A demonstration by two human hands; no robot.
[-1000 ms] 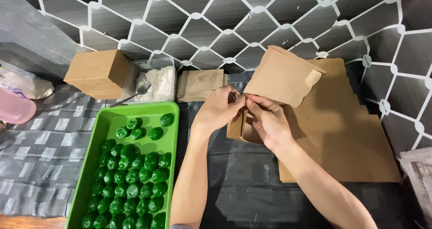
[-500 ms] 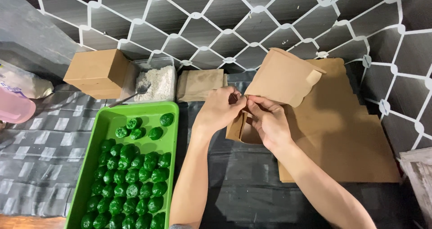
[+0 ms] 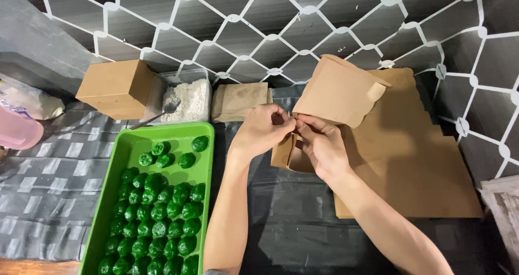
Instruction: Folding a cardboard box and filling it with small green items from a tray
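Half-folded brown cardboard box (image 3: 324,118), lid flap raised, fingers of both hands (image 3: 292,131) pinching its edge.

The left hand (image 3: 265,129) and right hand (image 3: 321,148) cover the middle of the cardboard box (image 3: 330,99) they fold, so the fingertips' grip there cannot be made out. The green tray (image 3: 130,150) runs off the bottom edge, its near end unseen. A pink container (image 3: 19,131) is cut by the left edge. The stack of flat cardboard (image 3: 421,177) lies partly under the box and the right forearm. At the right edge a pale thing (image 3: 505,207) is too cropped to identify.
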